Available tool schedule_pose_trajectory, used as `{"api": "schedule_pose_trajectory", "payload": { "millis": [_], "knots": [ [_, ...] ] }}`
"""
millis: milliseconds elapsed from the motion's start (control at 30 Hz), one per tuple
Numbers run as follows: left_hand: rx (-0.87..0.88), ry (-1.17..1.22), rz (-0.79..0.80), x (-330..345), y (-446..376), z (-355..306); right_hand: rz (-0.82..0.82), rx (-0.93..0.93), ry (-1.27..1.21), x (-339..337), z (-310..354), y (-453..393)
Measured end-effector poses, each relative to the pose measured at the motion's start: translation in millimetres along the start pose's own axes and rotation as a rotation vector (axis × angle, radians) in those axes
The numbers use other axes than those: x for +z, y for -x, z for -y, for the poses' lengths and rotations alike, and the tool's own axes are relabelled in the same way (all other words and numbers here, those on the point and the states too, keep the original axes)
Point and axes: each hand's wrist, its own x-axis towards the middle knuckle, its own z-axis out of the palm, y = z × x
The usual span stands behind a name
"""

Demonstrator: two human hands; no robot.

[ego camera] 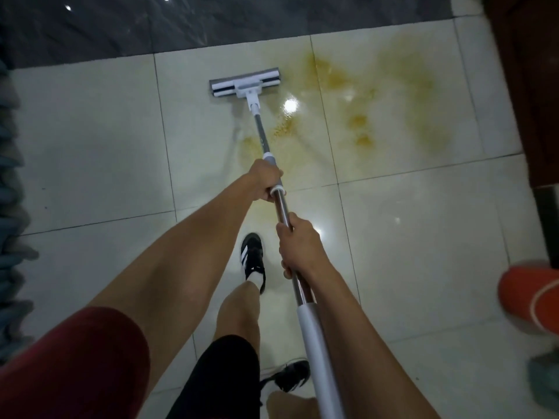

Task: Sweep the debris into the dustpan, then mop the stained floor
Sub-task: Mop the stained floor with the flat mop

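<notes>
Beyond both hands — left (266,179) ahead, right (298,246) behind, gripping the pole (282,207) — the mop (245,83) meets the stain (357,116); mopping step, next stroke rightward.

Indoor room, likely home. Glossy pale tiled floor (423,225) with dark grout lines, lamp glare on tiles. Dark polished stone band (121,28) along far edge. Dark wooden furniture or door frame (526,86) at right. Shaggy grey-blue rug edge (12,182) at left. Yellow stain (378,98) across tiles.
</notes>
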Motion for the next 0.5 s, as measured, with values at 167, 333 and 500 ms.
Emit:
{"api": "schedule_pose_trajectory", "payload": {
  "millis": [167, 333, 500],
  "knots": [
    [0.024, -0.143, 0.046, 64.8, 56.7, 74.8, -0.025, 0.045, -0.029, -7.5, -90.4, 70.1],
    [-0.018, -0.123, 0.077, 118.9, 104.0, 142.9, -0.025, 0.085, -0.082, -17.8, -166.2, 138.5],
    [-0.011, -0.186, 0.075, 160.4, 134.5, 193.8, -0.052, 0.106, -0.083, -23.0, -217.8, 191.9]
  ]
}}
